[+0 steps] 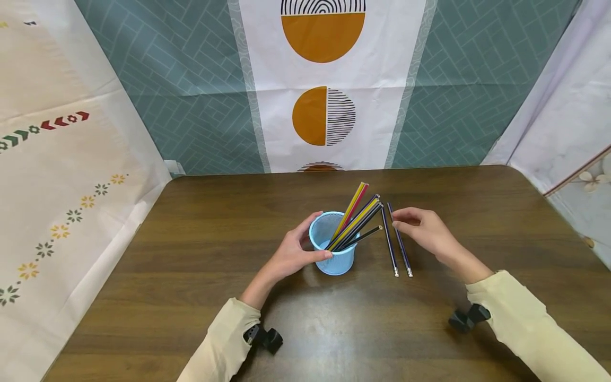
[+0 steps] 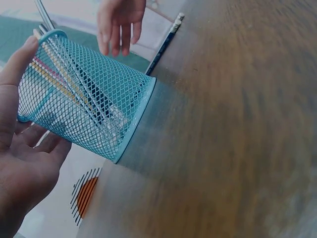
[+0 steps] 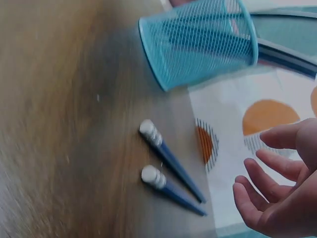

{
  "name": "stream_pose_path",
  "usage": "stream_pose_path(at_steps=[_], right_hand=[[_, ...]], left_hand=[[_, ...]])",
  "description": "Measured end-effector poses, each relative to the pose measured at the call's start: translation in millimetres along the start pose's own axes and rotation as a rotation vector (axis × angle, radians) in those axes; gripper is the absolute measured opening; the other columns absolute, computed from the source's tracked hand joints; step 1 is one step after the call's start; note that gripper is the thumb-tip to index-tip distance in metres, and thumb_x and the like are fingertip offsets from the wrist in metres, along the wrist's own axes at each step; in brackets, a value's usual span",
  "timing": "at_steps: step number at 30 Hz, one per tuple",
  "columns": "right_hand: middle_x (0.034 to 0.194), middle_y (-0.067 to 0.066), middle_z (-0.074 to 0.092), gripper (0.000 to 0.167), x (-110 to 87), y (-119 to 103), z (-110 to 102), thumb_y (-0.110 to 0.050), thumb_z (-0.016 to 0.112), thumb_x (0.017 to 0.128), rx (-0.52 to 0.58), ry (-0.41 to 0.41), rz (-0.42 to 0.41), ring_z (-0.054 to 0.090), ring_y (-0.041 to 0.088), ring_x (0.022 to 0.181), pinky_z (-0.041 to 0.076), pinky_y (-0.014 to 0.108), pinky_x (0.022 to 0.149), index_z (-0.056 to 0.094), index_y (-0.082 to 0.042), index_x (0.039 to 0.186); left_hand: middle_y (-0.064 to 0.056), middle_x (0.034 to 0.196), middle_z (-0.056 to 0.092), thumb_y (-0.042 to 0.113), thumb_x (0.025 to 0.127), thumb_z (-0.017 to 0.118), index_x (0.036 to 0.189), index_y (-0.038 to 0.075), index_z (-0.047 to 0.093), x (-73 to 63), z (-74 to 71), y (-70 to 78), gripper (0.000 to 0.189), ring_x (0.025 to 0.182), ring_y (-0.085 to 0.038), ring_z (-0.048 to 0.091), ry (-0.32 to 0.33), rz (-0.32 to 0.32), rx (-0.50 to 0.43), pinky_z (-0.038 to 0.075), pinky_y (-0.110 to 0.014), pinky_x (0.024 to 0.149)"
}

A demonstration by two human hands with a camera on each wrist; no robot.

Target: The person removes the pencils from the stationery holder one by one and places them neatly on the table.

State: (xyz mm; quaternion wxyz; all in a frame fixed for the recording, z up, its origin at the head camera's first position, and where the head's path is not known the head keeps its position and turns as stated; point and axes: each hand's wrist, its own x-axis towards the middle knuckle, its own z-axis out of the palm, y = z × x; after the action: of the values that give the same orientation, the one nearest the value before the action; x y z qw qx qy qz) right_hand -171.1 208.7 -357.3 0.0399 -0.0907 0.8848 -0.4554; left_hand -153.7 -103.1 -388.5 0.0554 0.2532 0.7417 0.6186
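Note:
A light blue mesh pencil cup (image 1: 335, 263) stands on the brown table, its top leaning slightly in the head view. My left hand (image 1: 292, 252) grips it near the rim, thumb on the near side and fingers round the far side. Several pencils (image 1: 354, 222), yellow, red and dark, slant out of the cup to the right. Right of it, two dark blue pencils (image 1: 390, 244) with white erasers lie side by side, eraser ends toward me. My right hand (image 1: 427, 231) hovers by their far ends with loosely bent fingers (image 3: 267, 181) and nothing between them.
The wooden table (image 1: 215, 223) runs back to a teal patterned cloth (image 1: 191, 106) with a white panel. Pale cloths hang along the left and right sides. A small black device (image 1: 264, 338) is strapped at each wrist.

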Motion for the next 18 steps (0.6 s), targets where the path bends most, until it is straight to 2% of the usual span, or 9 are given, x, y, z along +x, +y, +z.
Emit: stream_pose_path(at_steps=[7,11,18], right_hand=[[0.110,0.015,0.067,0.029,-15.9,-17,4,-0.013,0.066,0.092,-0.013,-0.025,-0.075,0.059,0.028,0.099,0.048,0.030,0.078,0.065,0.002,0.117],[0.108,0.014,0.068,0.030,-21.6,-26,8,-0.013,0.068,0.091,0.038,-0.072,-0.090,0.061,0.025,0.097,0.050,0.024,0.076,0.065,0.002,0.117],[0.105,0.012,0.069,0.030,-30.6,-35,12,-0.012,0.069,0.090,0.088,-0.124,-0.111,0.061,0.022,0.095,0.050,0.025,0.076,0.065,0.003,0.115]], left_hand=[[-0.017,0.134,0.052,0.022,0.079,0.082,0.149,0.003,0.032,-0.4,0.0,1.7,0.088,0.117,-0.032,0.054,-0.004,0.000,-0.012,0.043,-0.046,0.098],[-0.017,0.134,0.052,0.021,0.079,0.082,0.149,0.003,0.032,-0.6,-0.2,2.0,0.088,0.117,-0.033,0.054,-0.004,0.006,-0.009,0.043,-0.046,0.099],[-0.017,0.134,0.051,0.026,0.079,0.082,0.149,0.003,0.032,-0.8,-0.4,1.4,0.089,0.118,-0.032,0.053,-0.004,0.009,0.000,0.043,-0.046,0.099]])
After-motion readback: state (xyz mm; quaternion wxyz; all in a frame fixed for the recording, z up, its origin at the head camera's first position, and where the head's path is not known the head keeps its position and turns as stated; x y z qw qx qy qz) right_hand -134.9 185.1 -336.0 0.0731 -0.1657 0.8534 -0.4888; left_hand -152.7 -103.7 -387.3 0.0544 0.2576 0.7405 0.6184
